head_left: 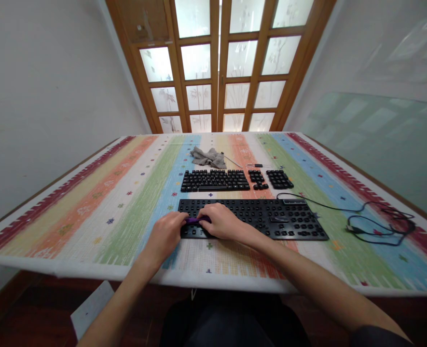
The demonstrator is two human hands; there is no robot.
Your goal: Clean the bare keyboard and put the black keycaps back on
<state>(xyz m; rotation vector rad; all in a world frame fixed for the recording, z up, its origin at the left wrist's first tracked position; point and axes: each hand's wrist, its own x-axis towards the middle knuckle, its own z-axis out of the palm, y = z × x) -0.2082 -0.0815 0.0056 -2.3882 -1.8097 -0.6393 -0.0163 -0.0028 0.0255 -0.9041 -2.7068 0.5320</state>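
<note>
A black keyboard base [249, 212], its keycaps off, lies flat near the front of the table. Both hands work over its left end. My left hand [168, 230] is closed at the base's left edge, its fingertips pinching one end of a thin purple thing [193, 220]. My right hand [218, 221] rests on the base with bent fingers on the other end of that purple thing. Whether it is a cloth or a tool I cannot tell, since the fingers cover most of it. Loose black keycaps [215, 180] stand in keyboard order just behind the base.
A crumpled grey cloth [209, 158] lies behind the keycaps, with a thin rod [231, 159] and a small dark piece [258, 166] to its right. The black cable [379, 224] loops across the right side of the striped tablecloth [126, 212]. Wooden glazed doors [216, 62] stand beyond the table.
</note>
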